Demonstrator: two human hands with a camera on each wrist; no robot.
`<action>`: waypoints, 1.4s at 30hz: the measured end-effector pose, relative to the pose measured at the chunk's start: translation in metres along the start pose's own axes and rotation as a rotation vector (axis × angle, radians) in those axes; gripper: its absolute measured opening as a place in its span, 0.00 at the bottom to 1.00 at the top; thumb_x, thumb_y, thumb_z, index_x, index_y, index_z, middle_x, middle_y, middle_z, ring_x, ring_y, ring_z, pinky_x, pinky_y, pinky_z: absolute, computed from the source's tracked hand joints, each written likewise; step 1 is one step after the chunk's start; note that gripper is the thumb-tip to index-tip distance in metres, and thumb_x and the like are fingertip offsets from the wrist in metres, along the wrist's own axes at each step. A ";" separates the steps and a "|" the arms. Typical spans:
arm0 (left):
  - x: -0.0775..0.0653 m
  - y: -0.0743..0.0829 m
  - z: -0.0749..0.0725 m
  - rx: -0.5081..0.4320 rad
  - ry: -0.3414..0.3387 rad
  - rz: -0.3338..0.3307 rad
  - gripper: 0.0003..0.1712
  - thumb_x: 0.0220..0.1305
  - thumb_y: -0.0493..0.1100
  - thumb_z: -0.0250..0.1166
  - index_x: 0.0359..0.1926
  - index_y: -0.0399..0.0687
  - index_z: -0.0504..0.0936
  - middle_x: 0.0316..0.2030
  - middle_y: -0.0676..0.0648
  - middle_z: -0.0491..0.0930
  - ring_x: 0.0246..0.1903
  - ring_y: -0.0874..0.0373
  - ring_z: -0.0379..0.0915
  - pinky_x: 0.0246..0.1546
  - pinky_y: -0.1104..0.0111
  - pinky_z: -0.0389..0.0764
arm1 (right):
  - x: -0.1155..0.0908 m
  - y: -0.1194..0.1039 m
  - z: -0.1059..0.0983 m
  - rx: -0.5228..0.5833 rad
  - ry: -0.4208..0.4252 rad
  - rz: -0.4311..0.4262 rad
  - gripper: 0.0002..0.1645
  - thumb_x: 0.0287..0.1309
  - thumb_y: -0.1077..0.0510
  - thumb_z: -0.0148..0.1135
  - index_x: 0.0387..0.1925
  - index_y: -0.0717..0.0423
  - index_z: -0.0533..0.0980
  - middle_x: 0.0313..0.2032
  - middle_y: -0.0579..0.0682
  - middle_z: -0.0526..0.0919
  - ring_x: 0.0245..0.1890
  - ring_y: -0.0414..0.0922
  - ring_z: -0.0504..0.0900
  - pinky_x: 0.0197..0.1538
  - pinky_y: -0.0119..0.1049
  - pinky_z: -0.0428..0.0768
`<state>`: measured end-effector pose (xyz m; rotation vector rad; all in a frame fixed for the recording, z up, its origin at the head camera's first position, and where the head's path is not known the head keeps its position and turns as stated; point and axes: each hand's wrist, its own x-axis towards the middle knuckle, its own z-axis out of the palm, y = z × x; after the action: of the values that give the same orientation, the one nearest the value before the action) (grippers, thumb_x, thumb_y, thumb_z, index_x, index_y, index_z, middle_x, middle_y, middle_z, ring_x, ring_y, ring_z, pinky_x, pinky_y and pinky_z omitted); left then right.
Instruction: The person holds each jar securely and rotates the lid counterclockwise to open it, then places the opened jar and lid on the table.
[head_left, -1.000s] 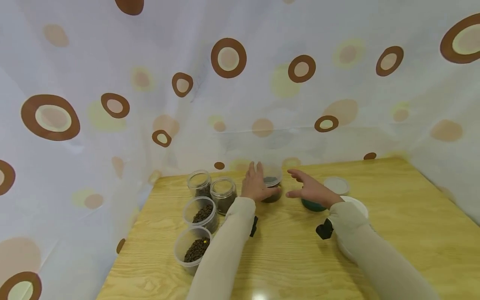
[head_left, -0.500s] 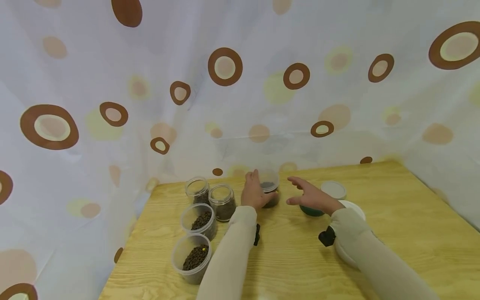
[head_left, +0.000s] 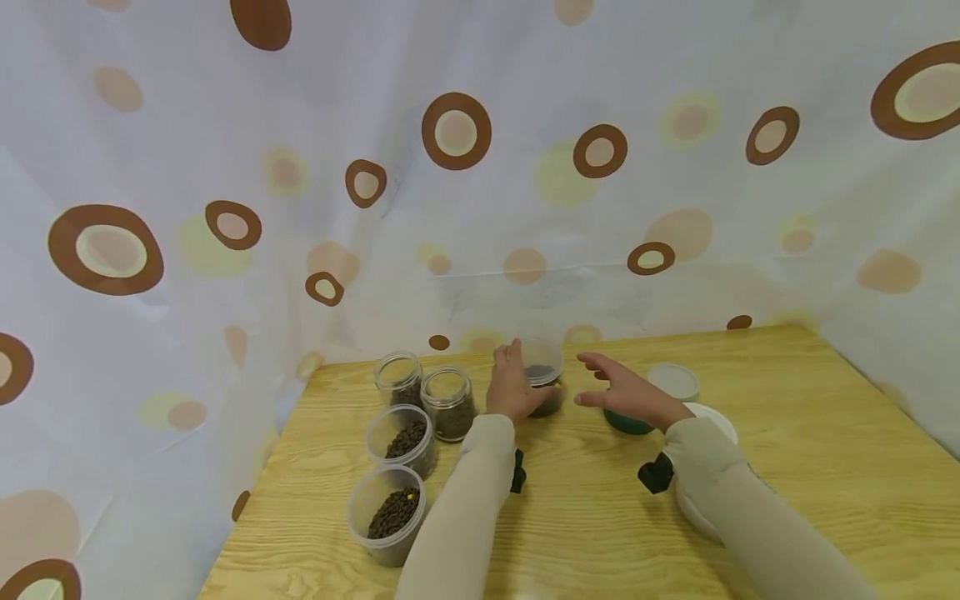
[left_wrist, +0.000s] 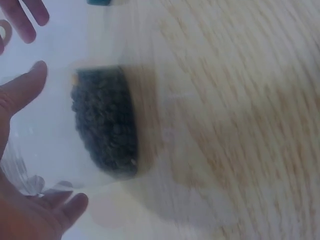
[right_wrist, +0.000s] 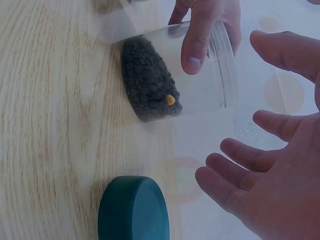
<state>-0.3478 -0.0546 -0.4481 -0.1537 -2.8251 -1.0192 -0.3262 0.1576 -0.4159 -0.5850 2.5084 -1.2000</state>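
My left hand (head_left: 512,390) grips a clear plastic container (right_wrist: 202,92) at the back of the table. Its thumb lies along the near wall, with fingers on the far side. Dark bean-like pieces (right_wrist: 147,75) fill the container's lower part, and one yellow kernel (right_wrist: 170,99) shows among them. Just to the right, my right hand (head_left: 622,393) hovers with fingers spread and thumb apart, holding nothing. A dark green round lid-like piece (right_wrist: 132,212) stands on the table beneath the right hand, partly hidden by it in the head view.
Two clear jars (head_left: 448,408) and two wider clear tubs (head_left: 386,508), all with dark contents, stand on the left. A translucent white lid (head_left: 673,382) lies at the right, near a white round thing (head_left: 693,512) partly behind the right sleeve. A patterned curtain (head_left: 525,208) hangs behind the table.
The left hand's raised fingers have bent and drawn in around the container. The right hand stays spread in nearly the same place. The head view has tilted slightly.
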 end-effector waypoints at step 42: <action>-0.089 0.051 -0.093 -0.140 0.078 0.207 0.69 0.45 0.56 0.79 0.79 0.53 0.43 0.67 0.41 0.69 0.62 0.44 0.71 0.56 0.48 0.77 | -0.044 -0.067 -0.018 0.052 0.002 -0.238 0.36 0.77 0.44 0.43 0.78 0.49 0.50 0.77 0.59 0.54 0.74 0.64 0.59 0.67 0.66 0.66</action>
<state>-0.2438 -0.0794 -0.3593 -0.4022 -2.6020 -1.1466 -0.2800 0.1522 -0.3482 -0.8893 2.4532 -1.3434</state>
